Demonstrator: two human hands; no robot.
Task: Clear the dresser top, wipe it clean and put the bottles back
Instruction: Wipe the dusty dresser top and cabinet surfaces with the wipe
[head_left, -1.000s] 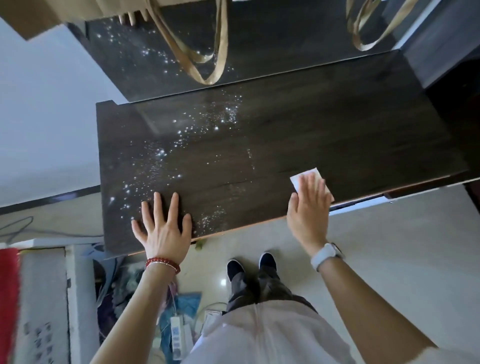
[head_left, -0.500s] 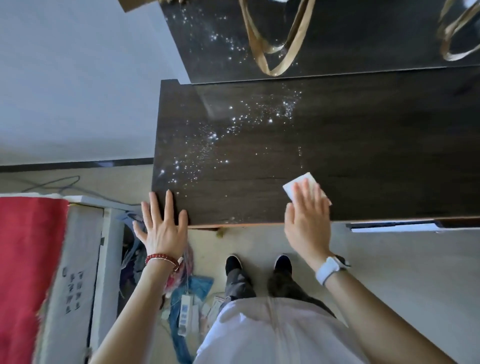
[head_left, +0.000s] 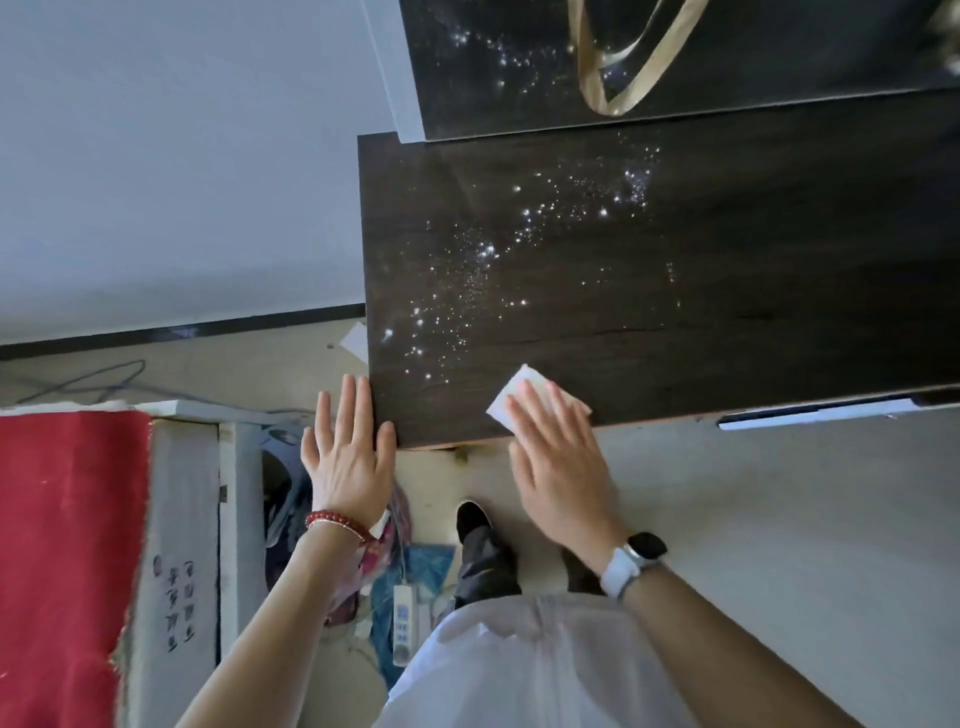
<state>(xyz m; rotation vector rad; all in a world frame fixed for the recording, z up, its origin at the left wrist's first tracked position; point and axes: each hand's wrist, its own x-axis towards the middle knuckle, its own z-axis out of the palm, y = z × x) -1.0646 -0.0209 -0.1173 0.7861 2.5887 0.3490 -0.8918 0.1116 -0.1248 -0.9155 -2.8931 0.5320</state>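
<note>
The dark wooden dresser top (head_left: 727, 312) fills the upper right, with nothing on it but glittering white specks (head_left: 519, 249) across its left half. My right hand (head_left: 558, 462) presses flat on a folded white wipe (head_left: 511, 397) at the dresser's front edge, fingers together over it. My left hand (head_left: 348, 452) is flat with fingers spread at the front left corner, only the fingertips at the edge. No bottles are in view.
A mirror (head_left: 675, 52) stands behind the dresser with tan straps (head_left: 634, 78) hanging before it. A red cloth (head_left: 62, 561) over a white box lies at the left. A power strip (head_left: 405, 623) and clutter sit on the floor by my feet.
The wipe and my right hand have slid left along the front edge. My left hand has slipped from the dresser top to its left corner. The view has shifted left.
</note>
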